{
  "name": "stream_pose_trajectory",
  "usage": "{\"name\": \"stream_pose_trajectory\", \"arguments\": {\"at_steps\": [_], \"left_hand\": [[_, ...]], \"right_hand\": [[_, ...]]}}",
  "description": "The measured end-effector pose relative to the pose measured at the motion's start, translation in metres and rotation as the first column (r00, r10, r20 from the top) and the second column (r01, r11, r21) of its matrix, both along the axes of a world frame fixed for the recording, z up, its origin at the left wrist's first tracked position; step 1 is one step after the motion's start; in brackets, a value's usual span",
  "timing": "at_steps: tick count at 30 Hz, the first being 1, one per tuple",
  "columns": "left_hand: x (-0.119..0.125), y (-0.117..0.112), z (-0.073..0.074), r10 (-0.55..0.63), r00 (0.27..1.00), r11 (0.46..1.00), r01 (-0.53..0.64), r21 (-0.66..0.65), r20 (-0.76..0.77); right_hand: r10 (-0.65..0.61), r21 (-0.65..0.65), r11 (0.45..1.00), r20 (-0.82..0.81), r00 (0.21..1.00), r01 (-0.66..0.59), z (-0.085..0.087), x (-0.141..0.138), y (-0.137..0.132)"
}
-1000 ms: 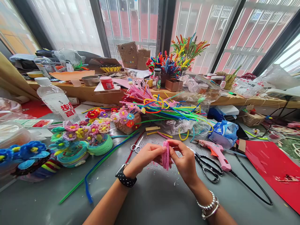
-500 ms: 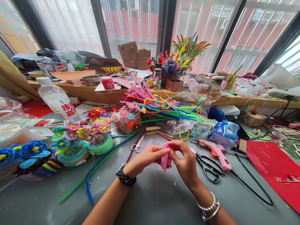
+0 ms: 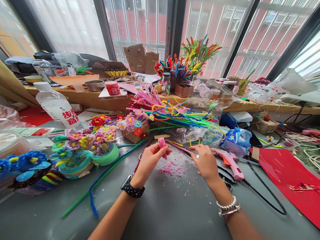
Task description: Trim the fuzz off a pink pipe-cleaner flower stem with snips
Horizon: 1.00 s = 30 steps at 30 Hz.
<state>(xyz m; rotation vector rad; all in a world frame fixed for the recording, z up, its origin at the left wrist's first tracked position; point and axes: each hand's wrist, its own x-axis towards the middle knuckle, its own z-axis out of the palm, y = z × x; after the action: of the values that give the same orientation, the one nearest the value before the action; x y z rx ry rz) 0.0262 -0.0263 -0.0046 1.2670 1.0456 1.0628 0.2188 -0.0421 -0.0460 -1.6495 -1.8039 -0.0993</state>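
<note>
My left hand pinches a small looped bundle of pink pipe cleaner upright between thumb and fingers. To its right, my right hand is at the near end of a long pink pipe cleaner, which meets its thumb and forefinger. Part of that grip is hidden by the fingers. Black-handled scissors lie partly under my right hand and wrist. Pink fuzz clippings are scattered on the grey table between my hands.
Finished flower pots stand left, beside blue and green pipe cleaners. A pink glue gun with its cord and a red sheet lie right. Behind are a heap of coloured pipe cleaners and a water bottle.
My right hand has let go of the pink bundle and moved right to the long pink pipe cleaner. My left hand keeps the bundle, slightly left and farther forward. The clippings now show.
</note>
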Motion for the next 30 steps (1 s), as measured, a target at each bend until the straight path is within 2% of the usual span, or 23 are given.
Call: {"name": "stream_pose_trajectory", "arguments": {"at_steps": [3,8,12,16,23,30], "left_hand": [[0.000,-0.001,0.002,0.058,0.998,0.998,-0.058,0.030,0.017],[0.000,-0.002,0.003,0.077,0.996,0.996,-0.078,0.040,0.038],[-0.002,0.000,0.001,0.089,0.994,0.995,-0.092,0.039,0.062],[-0.003,0.002,-0.001,0.133,0.989,0.986,-0.139,0.090,0.070],[-0.006,0.007,-0.003,0.198,0.974,0.969,-0.211,0.130,0.107],[-0.008,0.008,-0.003,0.188,0.975,0.974,-0.200,0.103,0.120]], "right_hand": [[-0.071,-0.010,0.997,0.162,0.984,0.074,-0.007,0.003,0.003],[-0.077,-0.027,0.996,0.235,0.969,0.086,-0.012,0.001,0.008],[-0.083,-0.008,0.996,0.260,0.962,0.089,-0.005,0.000,0.003],[-0.099,0.077,0.993,0.224,0.970,0.084,0.008,0.003,-0.005],[0.123,0.199,0.971,0.058,0.991,-0.132,0.023,0.003,-0.010],[0.182,0.210,0.958,0.089,0.979,-0.197,0.026,-0.001,-0.012]]}}
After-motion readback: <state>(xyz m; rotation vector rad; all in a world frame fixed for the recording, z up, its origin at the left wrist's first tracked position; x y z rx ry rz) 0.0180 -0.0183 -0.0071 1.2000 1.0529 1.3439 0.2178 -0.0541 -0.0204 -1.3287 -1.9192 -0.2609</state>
